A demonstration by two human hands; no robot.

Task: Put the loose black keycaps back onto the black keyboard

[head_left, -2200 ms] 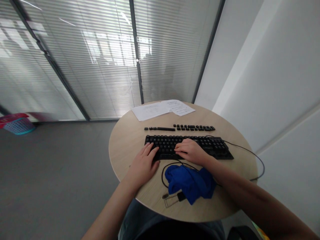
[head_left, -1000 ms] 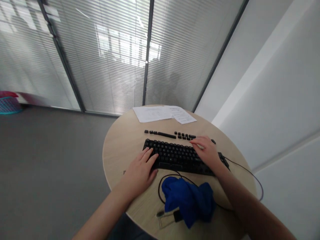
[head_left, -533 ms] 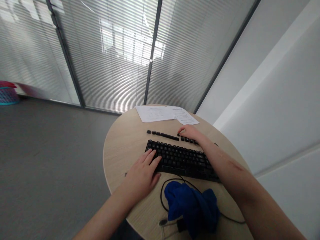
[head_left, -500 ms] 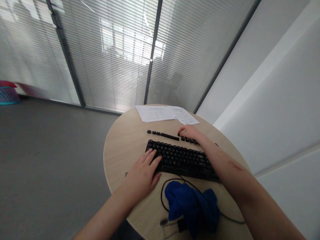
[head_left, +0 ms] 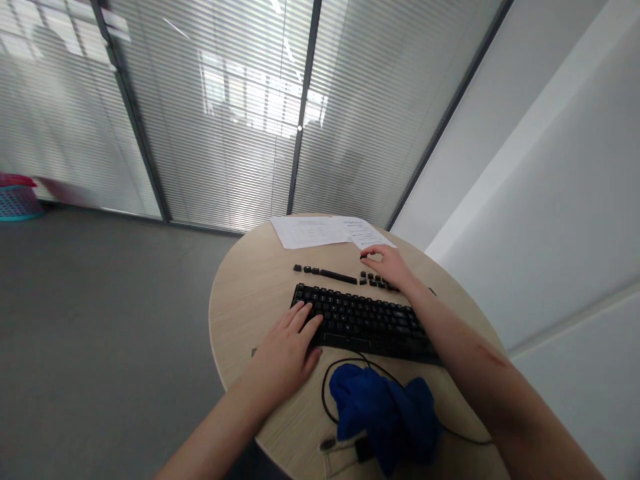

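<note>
A black keyboard [head_left: 370, 317] lies on the round table, and a bare strip without keycaps shows along its near edge. My left hand [head_left: 287, 343] rests on its left end with fingers spread. Beyond the keyboard, my right hand [head_left: 387, 263] pinches a small black keycap [head_left: 363, 257] between thumb and fingertips, just above the loose keys. Below that hand sits a group of loose keycaps [head_left: 373, 281], partly hidden by my wrist. The long spacebar [head_left: 339, 276] lies left of them, with several single keycaps [head_left: 307, 269] beside it.
Printed sheets [head_left: 315, 231] lie at the table's far edge. A crumpled blue cloth [head_left: 383, 413] and a looped black cable [head_left: 325, 393] are at the near side. The wooden tabletop [head_left: 240, 293] ends in a rounded edge. A basket [head_left: 19, 200] stands on the floor far left.
My right hand has lifted a keycap from among the loose keys and moved slightly away from me, towards the papers. My left hand stays on the keyboard.
</note>
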